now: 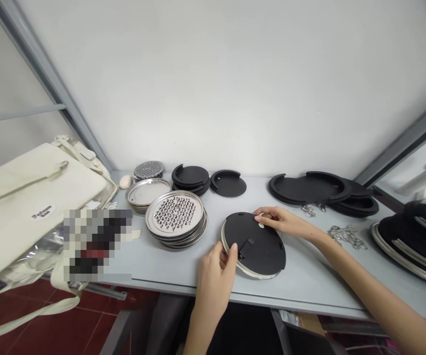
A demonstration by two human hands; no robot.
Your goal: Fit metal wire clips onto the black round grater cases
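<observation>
A round black disc (257, 241) with a pale, shiny rim underneath is tilted over the table's front half. My left hand (217, 266) grips its left edge, thumb on top. At the far edge, my right hand (281, 220) is closed on the same disc, with fingertips beside a small pale spot. The disc's face has small raised tabs and a bar-like feature. Left of my hands stands a stack of round metal grater plates (176, 214), the top one with raised teeth. Whatever lies under the disc is hidden.
Shallow metal discs (148, 191), another perforated disc (149, 169) and black round holders (191, 176) line the wall. Larger black holders (309, 187) and wire clips (346, 236) lie right. Dark discs with metal rims (416, 241) sit far right; a cream bag (39, 192) is left.
</observation>
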